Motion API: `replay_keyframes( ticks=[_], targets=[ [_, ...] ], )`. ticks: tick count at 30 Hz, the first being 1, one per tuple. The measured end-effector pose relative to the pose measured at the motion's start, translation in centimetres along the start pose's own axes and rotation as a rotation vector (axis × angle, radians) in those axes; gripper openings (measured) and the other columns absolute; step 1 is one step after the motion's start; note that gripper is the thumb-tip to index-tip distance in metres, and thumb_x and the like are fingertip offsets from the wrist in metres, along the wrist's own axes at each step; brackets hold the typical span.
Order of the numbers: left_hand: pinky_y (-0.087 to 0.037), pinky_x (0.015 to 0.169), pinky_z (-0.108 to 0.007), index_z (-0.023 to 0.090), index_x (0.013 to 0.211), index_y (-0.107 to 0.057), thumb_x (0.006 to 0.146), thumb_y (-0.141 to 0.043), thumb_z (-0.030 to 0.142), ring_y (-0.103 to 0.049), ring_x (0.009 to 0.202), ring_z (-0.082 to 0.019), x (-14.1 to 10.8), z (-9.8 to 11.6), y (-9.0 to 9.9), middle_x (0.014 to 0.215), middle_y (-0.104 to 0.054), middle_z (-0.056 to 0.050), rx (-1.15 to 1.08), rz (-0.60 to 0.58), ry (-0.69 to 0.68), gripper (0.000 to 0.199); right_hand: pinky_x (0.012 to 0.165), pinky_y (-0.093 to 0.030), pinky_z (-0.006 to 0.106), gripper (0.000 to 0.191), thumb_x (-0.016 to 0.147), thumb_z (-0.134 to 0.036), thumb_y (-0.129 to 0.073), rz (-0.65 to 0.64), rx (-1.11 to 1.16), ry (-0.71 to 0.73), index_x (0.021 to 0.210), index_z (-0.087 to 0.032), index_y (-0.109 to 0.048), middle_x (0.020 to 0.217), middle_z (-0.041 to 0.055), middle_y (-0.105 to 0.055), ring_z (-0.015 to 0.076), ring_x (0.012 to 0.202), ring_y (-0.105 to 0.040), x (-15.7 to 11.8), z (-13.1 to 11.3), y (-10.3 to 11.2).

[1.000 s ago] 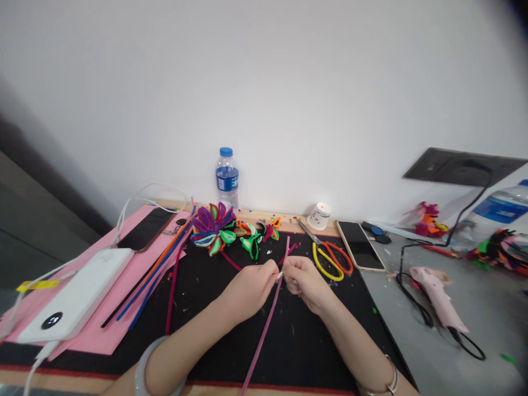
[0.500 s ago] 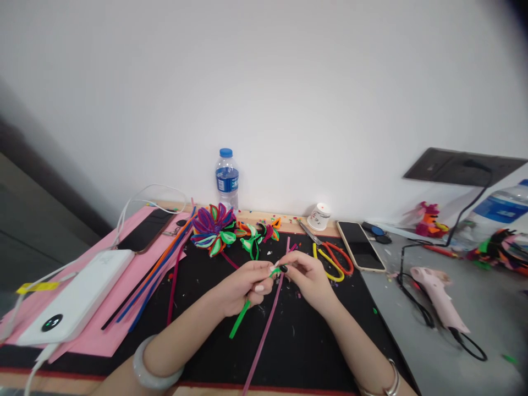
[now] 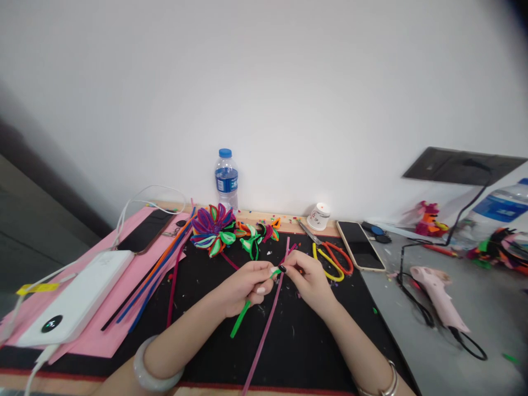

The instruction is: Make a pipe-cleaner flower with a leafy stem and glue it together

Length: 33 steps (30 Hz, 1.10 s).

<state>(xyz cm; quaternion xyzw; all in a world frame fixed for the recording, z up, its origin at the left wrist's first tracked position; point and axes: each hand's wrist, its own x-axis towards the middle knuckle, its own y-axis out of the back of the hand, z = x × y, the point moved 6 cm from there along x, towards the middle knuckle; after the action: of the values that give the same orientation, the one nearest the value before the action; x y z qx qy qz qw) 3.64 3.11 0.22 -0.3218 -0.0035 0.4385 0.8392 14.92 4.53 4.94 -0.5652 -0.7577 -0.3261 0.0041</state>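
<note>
A bright green pipe cleaner runs through my left hand, its lower end sticking out below the curled fingers. My right hand pinches the upper end of the same green piece between thumb and forefinger, and the fingertips of both hands nearly meet. Beneath them a long mauve pipe cleaner lies across the black mat. Just beyond my hands rest a many-petalled pipe-cleaner flower and a smaller green and orange flower piece. The exact bend at my fingertips is partly hidden.
Scissors and a phone lie right of my hands, near a paper cup. A pink glue gun sits farther right. At left are a white power bank and loose pipe cleaners; a water bottle stands behind.
My right fingertips have shifted very slightly left and turned a little at the green pipe cleaner's end. My left hand keeps its grip; the surroundings stay the same.
</note>
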Motion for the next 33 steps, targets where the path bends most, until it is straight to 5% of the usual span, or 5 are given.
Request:
replay_keyframes(
  ticks=[7, 18, 21, 25, 33],
  targets=[
    [-0.006, 0.036, -0.018, 0.018, 0.066, -0.039, 0.077, -0.053, 0.038, -0.011, 0.037, -0.003, -0.1, 0.5, -0.2, 0.044, -0.034, 0.009, 0.152, 0.048, -0.069, 0.027, 0.051, -0.029, 0.023, 0.023, 0.082, -0.024, -0.046, -0.025, 0.017, -0.051, 0.06, -0.019, -0.042, 0.057, -0.0032, -0.038, 0.0102, 0.053, -0.035, 0.0, -0.2, -0.1],
    [-0.028, 0.054, -0.021, 0.018, 0.067, -0.044, 0.085, -0.039, 0.027, -0.042, 0.052, -0.009, -1.5, 3.1, -1.0, 0.058, -0.046, 0.004, 1.101, 0.384, -0.521, 0.02, 0.037, -0.01, 0.019, 0.025, 0.075, -0.026, -0.049, -0.03, 0.494, -0.532, 0.053, -0.018, -0.04, 0.039, -0.0104, -0.024, 0.0042, 0.036, -0.016, -0.6, 2.9, -1.9],
    [-0.027, 0.049, -0.02, 0.017, 0.066, -0.043, 0.085, -0.039, 0.03, -0.037, 0.045, -0.007, -1.1, 3.0, -0.2, 0.049, -0.042, 0.006, 0.907, 0.345, -0.447, 0.023, 0.038, -0.019, 0.018, 0.02, 0.074, -0.03, -0.056, 0.009, 0.495, -0.429, 0.061, -0.016, -0.05, 0.044, -0.0082, -0.035, 0.0047, 0.039, -0.026, -0.2, 2.6, -1.4],
    [-0.012, 0.037, -0.017, 0.017, 0.067, -0.041, 0.082, -0.044, 0.038, -0.017, 0.035, -0.004, -0.2, 1.6, 0.5, 0.043, -0.036, 0.009, 0.401, 0.123, -0.157, 0.025, 0.052, -0.038, 0.022, 0.016, 0.07, -0.024, -0.064, 0.019, 0.461, -0.238, 0.084, -0.018, -0.061, 0.071, 0.0003, -0.057, 0.0097, 0.058, -0.049, 0.3, 1.6, -0.7],
    [-0.005, 0.034, -0.015, 0.016, 0.072, -0.043, 0.076, -0.058, 0.033, -0.009, 0.039, -0.003, -0.8, 0.2, -0.2, 0.043, -0.029, 0.01, 0.021, -0.118, 0.118, 0.023, 0.059, -0.042, 0.027, 0.002, 0.071, -0.018, -0.064, -0.015, 0.363, -0.037, 0.069, -0.018, -0.064, 0.069, 0.0024, -0.061, 0.0141, 0.065, -0.055, 0.2, 0.1, -0.4]
  ],
)
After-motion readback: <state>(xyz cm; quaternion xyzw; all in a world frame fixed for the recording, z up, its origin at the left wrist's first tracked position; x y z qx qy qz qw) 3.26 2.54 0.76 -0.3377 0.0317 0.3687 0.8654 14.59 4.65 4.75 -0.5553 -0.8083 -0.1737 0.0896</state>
